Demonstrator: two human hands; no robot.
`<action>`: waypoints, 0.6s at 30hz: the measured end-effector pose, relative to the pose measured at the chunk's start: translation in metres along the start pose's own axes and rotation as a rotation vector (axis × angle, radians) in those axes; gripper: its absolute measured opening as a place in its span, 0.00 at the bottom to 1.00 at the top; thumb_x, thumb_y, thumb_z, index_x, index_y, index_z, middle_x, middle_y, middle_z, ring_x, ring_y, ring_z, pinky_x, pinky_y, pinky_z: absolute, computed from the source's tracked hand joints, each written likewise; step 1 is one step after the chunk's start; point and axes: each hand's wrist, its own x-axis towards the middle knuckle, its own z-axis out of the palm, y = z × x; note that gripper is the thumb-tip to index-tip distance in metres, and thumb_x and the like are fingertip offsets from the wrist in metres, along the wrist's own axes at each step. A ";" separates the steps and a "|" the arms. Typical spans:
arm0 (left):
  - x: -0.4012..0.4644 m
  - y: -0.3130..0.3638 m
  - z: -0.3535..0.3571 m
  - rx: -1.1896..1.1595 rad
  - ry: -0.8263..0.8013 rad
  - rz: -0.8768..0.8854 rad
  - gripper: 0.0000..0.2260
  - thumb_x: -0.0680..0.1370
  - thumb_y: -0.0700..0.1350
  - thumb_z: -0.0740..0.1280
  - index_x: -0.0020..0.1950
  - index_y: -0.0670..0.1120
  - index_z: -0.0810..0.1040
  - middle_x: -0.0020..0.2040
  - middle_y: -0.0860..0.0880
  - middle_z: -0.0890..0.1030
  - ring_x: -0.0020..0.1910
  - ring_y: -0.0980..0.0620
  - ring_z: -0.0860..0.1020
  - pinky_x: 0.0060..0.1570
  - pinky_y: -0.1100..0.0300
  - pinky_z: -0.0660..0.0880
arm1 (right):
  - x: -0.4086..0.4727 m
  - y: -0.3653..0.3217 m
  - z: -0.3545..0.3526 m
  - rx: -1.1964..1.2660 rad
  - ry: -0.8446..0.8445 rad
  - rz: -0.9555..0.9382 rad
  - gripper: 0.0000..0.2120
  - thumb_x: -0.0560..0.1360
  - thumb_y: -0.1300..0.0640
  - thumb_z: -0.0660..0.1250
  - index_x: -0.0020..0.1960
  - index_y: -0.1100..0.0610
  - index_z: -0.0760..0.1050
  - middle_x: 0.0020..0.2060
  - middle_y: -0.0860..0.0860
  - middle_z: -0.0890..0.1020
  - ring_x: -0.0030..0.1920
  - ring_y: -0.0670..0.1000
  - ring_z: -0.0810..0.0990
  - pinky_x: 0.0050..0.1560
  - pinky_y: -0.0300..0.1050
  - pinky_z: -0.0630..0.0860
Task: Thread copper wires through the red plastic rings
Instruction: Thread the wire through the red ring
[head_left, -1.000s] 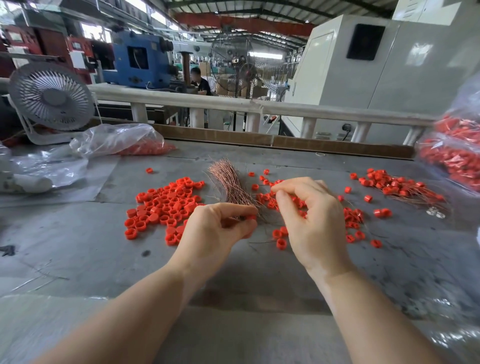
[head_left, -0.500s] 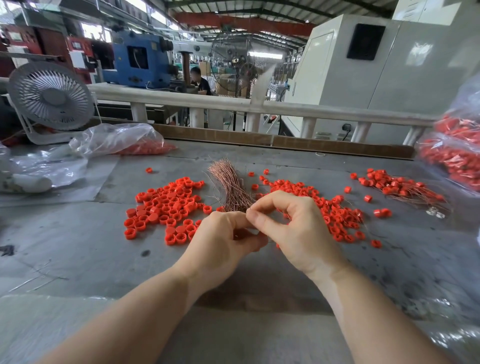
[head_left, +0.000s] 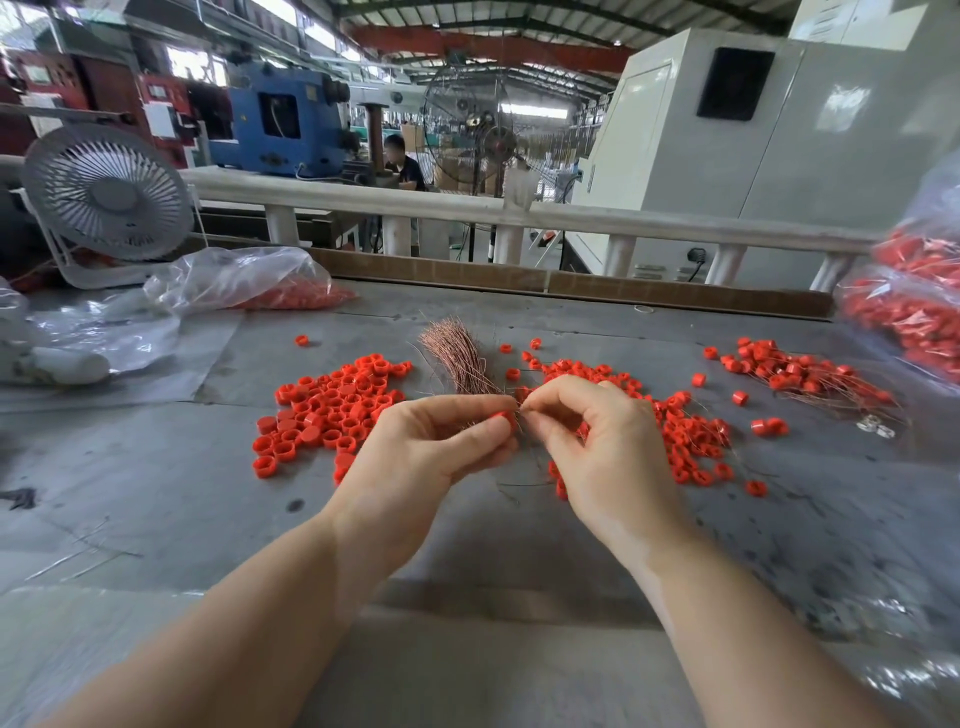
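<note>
Left hand (head_left: 415, 457) pinches round red ring (head_left: 503, 417); right hand (head_left: 602, 452) pinches thin copper wire (head_left: 521, 413) (hair-fine).

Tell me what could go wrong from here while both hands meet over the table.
The left hand pinches one red ring by its edge; it could slip out. The wire at the right hand is too thin to see clearly, so it may miss the hole. The copper wire bundle lies right behind and could snag.

Left hand (head_left: 415, 457) pinches a red ring (head_left: 503, 417); right hand (head_left: 597, 452) pinches copper wire beside it.
</note>
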 end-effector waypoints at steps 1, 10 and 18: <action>0.000 0.002 0.000 -0.047 -0.009 -0.003 0.11 0.64 0.38 0.69 0.44 0.41 0.84 0.39 0.44 0.84 0.35 0.55 0.81 0.38 0.68 0.77 | 0.000 -0.001 0.001 -0.035 -0.010 -0.024 0.04 0.70 0.56 0.67 0.39 0.53 0.80 0.30 0.38 0.76 0.36 0.52 0.76 0.44 0.58 0.74; -0.003 0.006 0.001 -0.069 -0.073 0.000 0.11 0.64 0.38 0.68 0.43 0.44 0.85 0.40 0.45 0.85 0.36 0.56 0.81 0.39 0.68 0.78 | -0.001 0.004 0.002 -0.124 -0.077 -0.007 0.02 0.72 0.59 0.70 0.42 0.55 0.82 0.36 0.51 0.83 0.42 0.57 0.77 0.49 0.58 0.72; -0.002 0.006 0.001 -0.073 -0.033 -0.024 0.09 0.63 0.38 0.69 0.40 0.44 0.85 0.37 0.45 0.84 0.34 0.56 0.81 0.36 0.68 0.77 | -0.001 0.003 0.002 -0.100 -0.086 -0.034 0.02 0.72 0.60 0.70 0.41 0.55 0.81 0.36 0.49 0.82 0.42 0.54 0.76 0.47 0.57 0.72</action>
